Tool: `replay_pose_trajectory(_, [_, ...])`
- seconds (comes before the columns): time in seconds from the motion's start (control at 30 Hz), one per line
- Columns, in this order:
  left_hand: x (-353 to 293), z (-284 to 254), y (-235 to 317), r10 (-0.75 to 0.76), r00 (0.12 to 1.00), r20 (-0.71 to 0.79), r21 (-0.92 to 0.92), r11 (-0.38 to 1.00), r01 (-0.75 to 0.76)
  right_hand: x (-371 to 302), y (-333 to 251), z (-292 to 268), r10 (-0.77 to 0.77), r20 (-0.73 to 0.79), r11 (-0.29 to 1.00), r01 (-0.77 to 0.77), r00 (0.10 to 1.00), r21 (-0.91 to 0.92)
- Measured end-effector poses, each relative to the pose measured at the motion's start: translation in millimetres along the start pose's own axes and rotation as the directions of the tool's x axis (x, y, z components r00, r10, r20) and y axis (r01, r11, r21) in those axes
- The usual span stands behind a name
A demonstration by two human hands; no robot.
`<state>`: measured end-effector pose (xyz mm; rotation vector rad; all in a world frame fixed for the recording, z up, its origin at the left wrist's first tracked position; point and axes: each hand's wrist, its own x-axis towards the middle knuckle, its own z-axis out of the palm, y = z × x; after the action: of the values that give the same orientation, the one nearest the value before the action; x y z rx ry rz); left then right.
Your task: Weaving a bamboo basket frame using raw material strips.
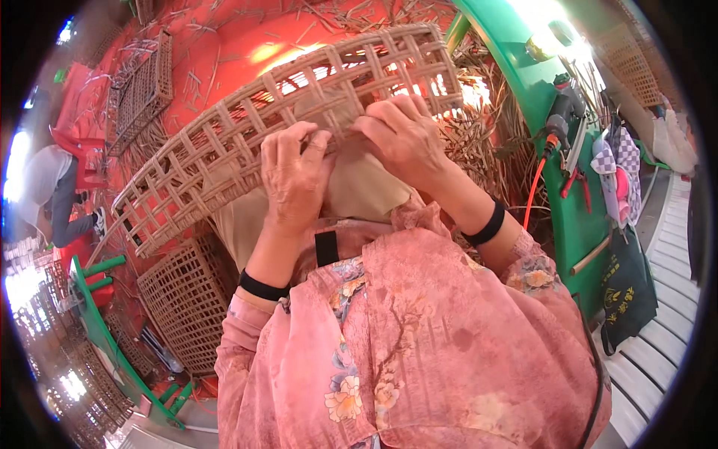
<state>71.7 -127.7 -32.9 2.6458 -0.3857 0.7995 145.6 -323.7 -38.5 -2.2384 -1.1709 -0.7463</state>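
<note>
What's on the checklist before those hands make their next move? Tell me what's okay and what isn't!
1. Left hand at the woven piece: ok, near edge.
2. Right hand there too: ok.
3. Firm pinch: cannot tell, fingertips partly hidden.
4. Sleeves back from hands: ok.
5. Floor tidy: not ok, strips lie about.

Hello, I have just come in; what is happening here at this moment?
A person in a pink flowered jacket has both bare hands at the near side of a long woven basket. The left hand and the right hand are close together, fingers bent; what exactly the fingertips pinch is hidden. Another woven basket is at the lower left, and loose strips lie on the red floor. A drill is at the green bench on the right.
</note>
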Motion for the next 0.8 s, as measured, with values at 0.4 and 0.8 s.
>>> replay_pose_trajectory(0.4, [69.2, 10.5, -61.9, 0.112, 0.988, -0.111, 0.051, 0.993, -0.107, 35.7, 88.8, -0.4, 0.038, -0.202, 0.987, -0.068, 0.979, -0.145])
replay_pose_trajectory(0.8, [86.3, 11.4, -76.6, 0.118, 0.986, -0.12, 0.017, 0.993, -0.117, 90.6, 50.7, -2.7, 0.052, -0.027, 0.995, -0.054, 0.998, -0.084])
